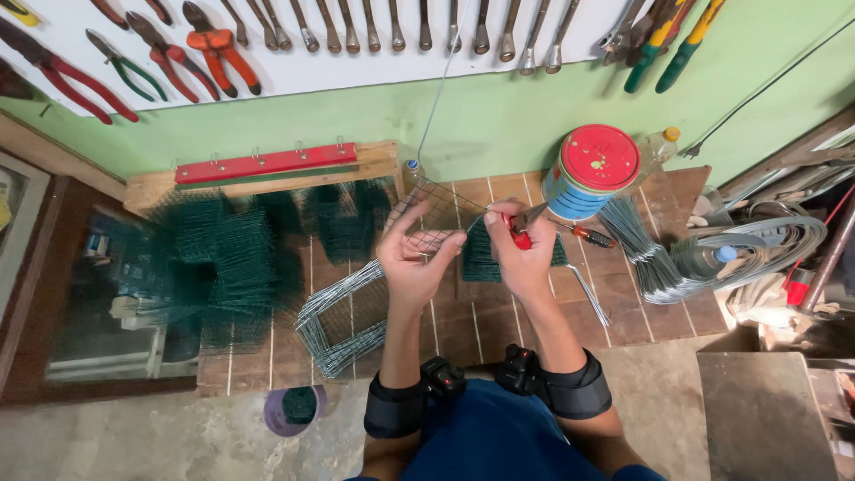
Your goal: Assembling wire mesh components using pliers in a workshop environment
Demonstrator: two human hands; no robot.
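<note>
Wire mesh panel, a small square of thin galvanised grid, is held up between both hands above the wooden slatted workbench. The left hand pinches its lower edge between thumb and curled fingers; the right hand is closed around red-handled pliers whose nose meets the panel's right corner. It looks light and springy, with sharp cut ends, so the stiffer border wire seems the safest hold. A flat stack of similar grey mesh panels lies just below the left hand.

red can lid, dark green mesh stack, grey grid-patterned wire panel
</note>
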